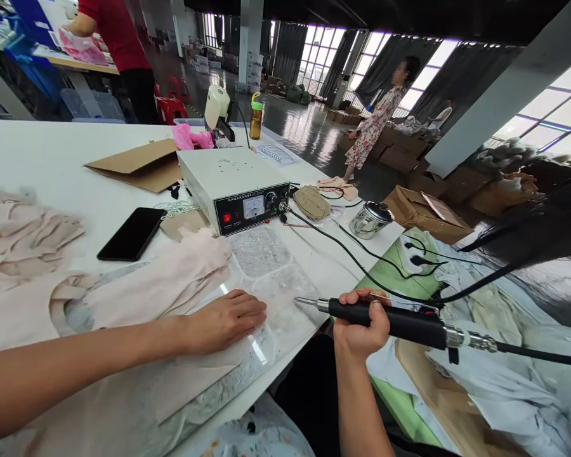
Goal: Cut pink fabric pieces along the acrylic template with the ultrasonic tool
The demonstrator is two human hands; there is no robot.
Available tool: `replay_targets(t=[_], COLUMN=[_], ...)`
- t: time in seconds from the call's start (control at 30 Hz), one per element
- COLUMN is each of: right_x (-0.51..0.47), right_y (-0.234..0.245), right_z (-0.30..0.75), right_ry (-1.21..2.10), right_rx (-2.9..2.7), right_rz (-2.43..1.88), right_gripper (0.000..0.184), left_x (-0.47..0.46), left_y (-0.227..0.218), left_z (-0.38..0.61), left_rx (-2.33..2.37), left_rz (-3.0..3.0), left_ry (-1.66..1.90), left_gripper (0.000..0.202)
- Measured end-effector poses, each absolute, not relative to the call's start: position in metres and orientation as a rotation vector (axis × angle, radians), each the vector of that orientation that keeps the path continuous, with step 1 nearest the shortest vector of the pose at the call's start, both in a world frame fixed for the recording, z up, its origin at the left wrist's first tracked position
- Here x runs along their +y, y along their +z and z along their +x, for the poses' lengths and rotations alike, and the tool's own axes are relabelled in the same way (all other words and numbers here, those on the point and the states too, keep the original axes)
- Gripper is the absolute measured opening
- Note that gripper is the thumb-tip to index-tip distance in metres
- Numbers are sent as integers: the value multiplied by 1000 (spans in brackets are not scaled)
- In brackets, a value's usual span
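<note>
My left hand [226, 320] lies flat, palm down, on a clear plastic sheet [278, 336] near the table's front edge. Pale pink fabric [195, 384] shows beneath the sheet. Wrapped round a black corded ultrasonic handpiece [400, 324], my right hand [361, 324] holds it off the table's right edge. Its pointed metal tip faces left, above the sheet and a short way right of my left fingers. A cable runs from the handpiece's rear out to the right. Behind my left hand sits a white control box [238, 184] with a dial and a red switch.
A phone [131, 233], crumpled pink garments [23, 235] and folded cardboard [137, 162] lie to the left. A lidded metal canister [371, 220] stands near the right edge, beside a black cable [342, 244]. Piled cloth [504, 381] is below right. Two people are farther off.
</note>
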State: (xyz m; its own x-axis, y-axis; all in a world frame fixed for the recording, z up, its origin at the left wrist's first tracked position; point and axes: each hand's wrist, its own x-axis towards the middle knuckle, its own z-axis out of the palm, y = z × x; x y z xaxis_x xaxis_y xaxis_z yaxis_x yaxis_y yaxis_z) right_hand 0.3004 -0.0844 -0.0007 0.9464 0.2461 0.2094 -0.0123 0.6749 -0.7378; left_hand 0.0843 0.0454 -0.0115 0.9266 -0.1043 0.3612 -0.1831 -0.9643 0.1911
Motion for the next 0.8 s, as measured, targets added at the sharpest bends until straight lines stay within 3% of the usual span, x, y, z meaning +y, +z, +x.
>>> replay_targets(t=[0.43, 0.8], right_x=[-73, -70], right_y=[-9, -4], right_z=[300, 298], right_ry=[155, 176], right_rx=[-336, -293], right_rz=[-881, -856], right_gripper=[18, 21], left_x=[54, 71], left_y=[-25, -19], left_z=[101, 117], left_rx=[-40, -204], left_rz=[2844, 2865], left_ry=[465, 319], left_gripper=[19, 30])
